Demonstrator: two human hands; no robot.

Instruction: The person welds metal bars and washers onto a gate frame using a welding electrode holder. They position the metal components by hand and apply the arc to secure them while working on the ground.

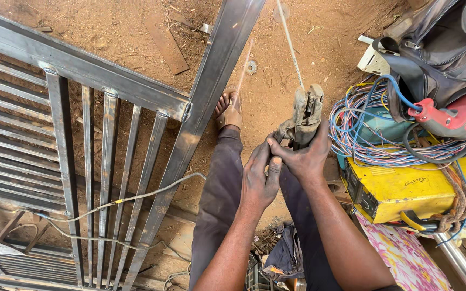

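Gripping the welding electrode holder (306, 116) is the right hand (304, 156), its fingers wrapped closed around the handle; the left hand (260, 180) is pressed against the lower end of the same handle, fingers curled shut on it near the right thumb. A welding rod (289, 43) is clamped in the holder's jaws and points up and away, toward the slanted steel bar (206, 102) of the gate frame (82, 70). Holder is held in the air above the dirt floor (297, 32), between the frame on the left and the yellow welding machine (405, 188) on the right. A sandalled foot (227, 110) is planted just beside the slanted bar, toes bare. Risks, as judged: no gloves are seen on either hand, so burns or shock are possible if the rod or jaws are touched while live. Spatter could land on the exposed foot, given how close it sits to the bar. A thin grey cable (136, 196) is draped across the upright bars, and a tangle of coloured wires (373, 129) is piled on the machine beside a red power tool (449, 118) and a dark bag (443, 48); snagging or scorching of these is plausible if the rod swings right.
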